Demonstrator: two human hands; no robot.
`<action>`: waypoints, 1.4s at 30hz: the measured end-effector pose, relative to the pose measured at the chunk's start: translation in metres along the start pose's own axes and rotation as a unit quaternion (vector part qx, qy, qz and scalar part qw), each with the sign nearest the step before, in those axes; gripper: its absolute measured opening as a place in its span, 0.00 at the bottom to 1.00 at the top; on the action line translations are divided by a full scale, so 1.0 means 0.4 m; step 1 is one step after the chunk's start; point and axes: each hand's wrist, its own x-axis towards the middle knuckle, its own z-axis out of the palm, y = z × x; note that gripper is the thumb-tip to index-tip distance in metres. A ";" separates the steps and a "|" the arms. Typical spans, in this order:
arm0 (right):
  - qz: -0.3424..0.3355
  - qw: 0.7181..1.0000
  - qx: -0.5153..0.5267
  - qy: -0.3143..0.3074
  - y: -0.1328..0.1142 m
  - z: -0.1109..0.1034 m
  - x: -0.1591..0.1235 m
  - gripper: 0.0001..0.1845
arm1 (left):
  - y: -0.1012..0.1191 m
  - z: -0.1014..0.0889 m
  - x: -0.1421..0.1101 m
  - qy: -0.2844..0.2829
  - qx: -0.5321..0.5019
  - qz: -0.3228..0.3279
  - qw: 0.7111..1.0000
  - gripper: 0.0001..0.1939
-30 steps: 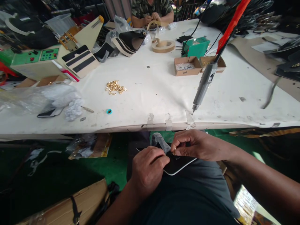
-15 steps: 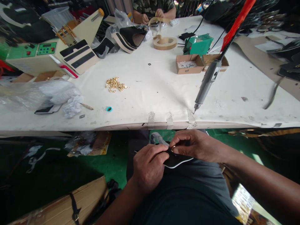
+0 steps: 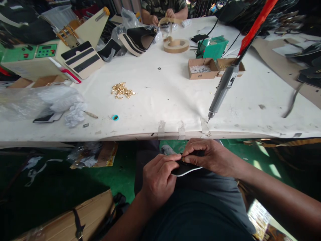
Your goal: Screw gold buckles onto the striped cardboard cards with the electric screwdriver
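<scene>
Over my lap, just below the table's front edge, I hold a black flat piece with a pale rim; it looks like leather. My left hand grips its left part, fingers bent over the top. A small gold-coloured metal fitting is pinched between the thumb and forefinger of my right hand, against the upper face of the black piece. My fingers cover much of both the fitting and the piece. A pile of small gold fittings lies on the table ahead to the left.
A grey electric screwdriver hangs tip-down over the white table. Behind it are small cardboard boxes, a green device and a tape roll. Plastic bags lie left. Across the table sits another person.
My right thumb and forefinger have moved slightly left and flatter onto the black piece, bringing the gold fitting closer to my left fingertips. The black piece has tilted a little.
</scene>
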 end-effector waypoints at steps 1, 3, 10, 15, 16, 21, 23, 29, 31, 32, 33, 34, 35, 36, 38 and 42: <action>0.000 1.000 -0.001 -0.004 -0.003 -0.003 -0.001 0.16 | 0.001 0.001 0.003 0.002 -0.007 -0.003 1.000 0.19; -0.002 1.000 -0.009 -0.021 -0.011 -0.014 -0.006 0.15 | 0.003 0.002 0.009 0.008 -0.013 -0.013 1.000 0.17; 0.003 0.998 -0.019 -0.063 -0.029 -0.052 -0.005 0.22 | 0.001 0.017 0.030 0.020 -0.004 -0.133 0.991 0.07; 0.013 0.995 -0.095 0.007 0.011 -0.052 0.050 0.15 | -0.036 0.047 0.076 0.005 -0.033 -0.324 0.945 0.01; 0.006 0.993 -0.113 0.017 0.019 -0.056 0.067 0.15 | -0.049 0.053 0.089 0.002 -0.057 -0.354 0.934 0.01; 0.044 0.987 -0.156 0.019 0.036 -0.105 0.160 0.17 | -0.132 0.081 0.148 -0.010 -0.142 -0.431 0.891 0.08; 0.065 0.985 -0.158 0.005 0.034 -0.127 0.198 0.17 | -0.165 0.088 0.166 -0.003 -0.148 -0.441 0.885 0.09; 0.109 0.982 -0.151 -0.040 0.028 -0.166 0.282 0.16 | -0.216 0.087 0.221 -0.035 -0.100 -0.428 0.897 0.06; 0.118 0.978 -0.169 -0.042 0.027 -0.166 0.296 0.15 | -0.216 0.085 0.234 -0.057 -0.056 -0.414 0.907 0.05; 0.122 0.975 -0.183 -0.037 0.027 -0.163 0.300 0.15 | -0.215 0.085 0.237 -0.065 -0.032 -0.406 0.911 0.05; 0.125 0.971 -0.200 -0.031 0.026 -0.160 0.304 0.15 | -0.213 0.087 0.237 -0.069 -0.009 -0.399 0.914 0.07; 0.127 0.967 -0.218 -0.024 0.026 -0.156 0.306 0.15 | -0.211 0.090 0.235 -0.069 0.013 -0.392 0.917 0.11; 0.128 0.963 -0.235 -0.019 0.026 -0.152 0.309 0.15 | -0.210 0.094 0.231 -0.066 0.034 -0.384 0.921 0.16; 0.128 0.960 -0.249 -0.016 0.025 -0.148 0.311 0.15 | -0.208 0.097 0.225 -0.063 0.058 -0.373 0.924 0.23; 0.125 0.955 -0.268 -0.015 0.024 -0.142 0.314 0.15 | -0.206 0.102 0.212 -0.055 0.115 -0.343 0.931 0.34; 0.117 0.948 -0.294 -0.016 0.022 -0.139 0.319 0.16 | -0.207 0.100 0.194 -0.041 0.236 -0.230 0.943 0.38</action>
